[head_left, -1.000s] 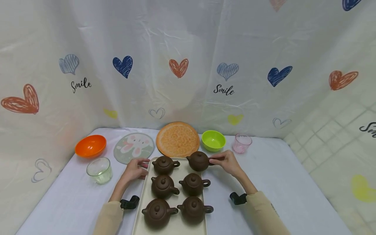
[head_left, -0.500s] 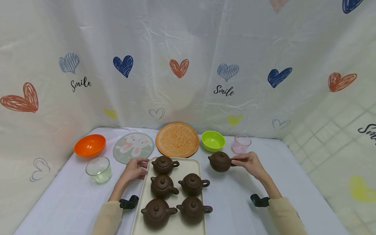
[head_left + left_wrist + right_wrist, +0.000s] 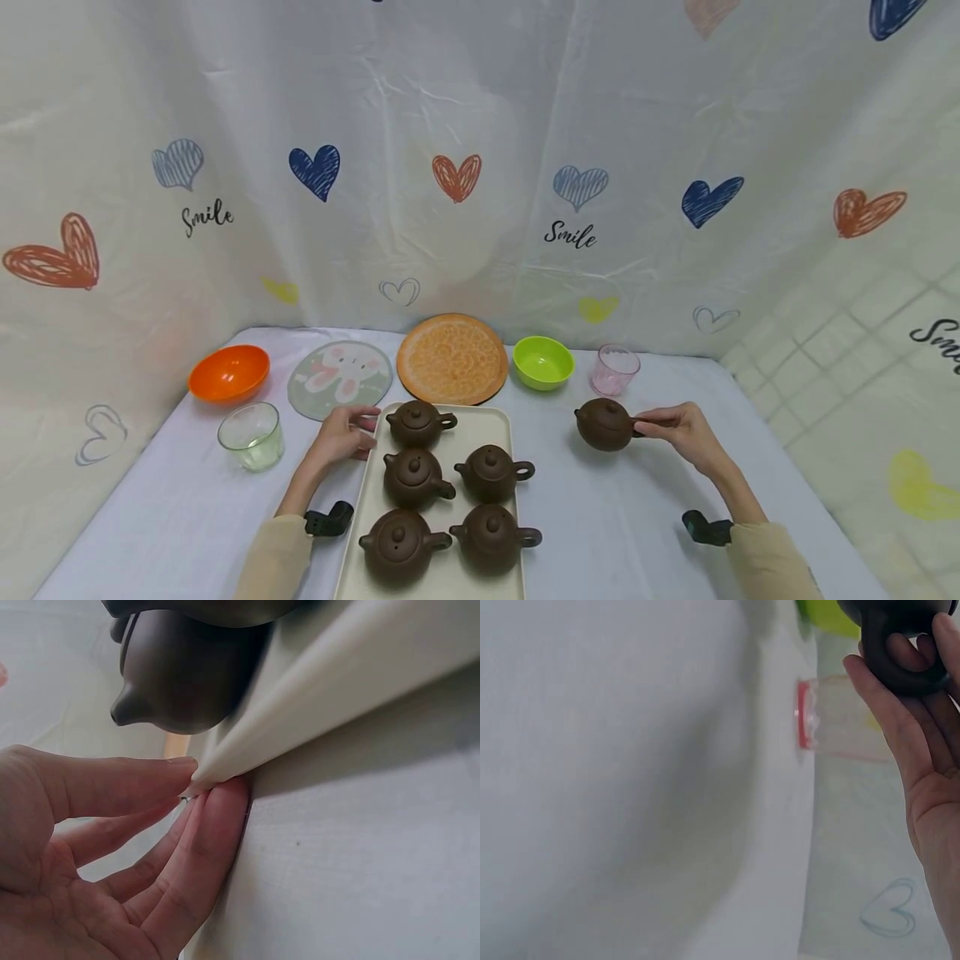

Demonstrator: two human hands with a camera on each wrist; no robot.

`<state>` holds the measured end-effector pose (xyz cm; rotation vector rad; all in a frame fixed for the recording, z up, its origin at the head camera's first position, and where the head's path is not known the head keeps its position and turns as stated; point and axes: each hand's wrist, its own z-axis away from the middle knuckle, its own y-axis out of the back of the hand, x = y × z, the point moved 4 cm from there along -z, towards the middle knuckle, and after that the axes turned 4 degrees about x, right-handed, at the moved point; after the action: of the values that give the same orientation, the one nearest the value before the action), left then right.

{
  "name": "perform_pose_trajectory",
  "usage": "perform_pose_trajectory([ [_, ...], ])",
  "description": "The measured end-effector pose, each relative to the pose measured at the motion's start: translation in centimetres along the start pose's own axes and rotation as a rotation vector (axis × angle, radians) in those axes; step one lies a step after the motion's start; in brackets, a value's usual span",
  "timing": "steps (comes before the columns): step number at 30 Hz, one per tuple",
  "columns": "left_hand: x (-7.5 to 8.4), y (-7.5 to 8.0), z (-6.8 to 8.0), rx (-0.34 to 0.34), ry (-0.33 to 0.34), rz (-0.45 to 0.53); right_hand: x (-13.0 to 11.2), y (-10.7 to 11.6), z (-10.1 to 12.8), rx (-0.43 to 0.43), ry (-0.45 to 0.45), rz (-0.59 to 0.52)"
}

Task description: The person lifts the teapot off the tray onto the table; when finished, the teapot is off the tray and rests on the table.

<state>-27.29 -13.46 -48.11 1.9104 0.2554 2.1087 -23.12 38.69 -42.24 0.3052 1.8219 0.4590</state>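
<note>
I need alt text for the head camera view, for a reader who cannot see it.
A person's right hand holds a brown teapot by its handle, right of a cream tray bearing five similar teapots. The left hand touches the tray's far left corner.

Makeshift staged tabletop set, home-like — heart-printed "Smile" curtain (image 3: 480, 167) walls in white-clothed table (image 3: 637, 517); tray (image 3: 438, 575) of teapots, bowls, placemats laid out.

Beige long sleeves (image 3: 279, 557) cover both arms (black wrist cameras (image 3: 330, 519) strapped on).
</note>
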Motion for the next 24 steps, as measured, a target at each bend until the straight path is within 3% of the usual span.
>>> perform_pose_trajectory([
  [15, -0.1, 0.0, 0.1, 0.014, -0.006, -0.013, 1.8, 2.9, 2.1, 0.031, -0.03, 0.126],
  [24, 0.0, 0.0, 0.1, 0.015, -0.01, -0.007, 2.8, 3.7, 3.0, 0.049, -0.07, 0.149],
])
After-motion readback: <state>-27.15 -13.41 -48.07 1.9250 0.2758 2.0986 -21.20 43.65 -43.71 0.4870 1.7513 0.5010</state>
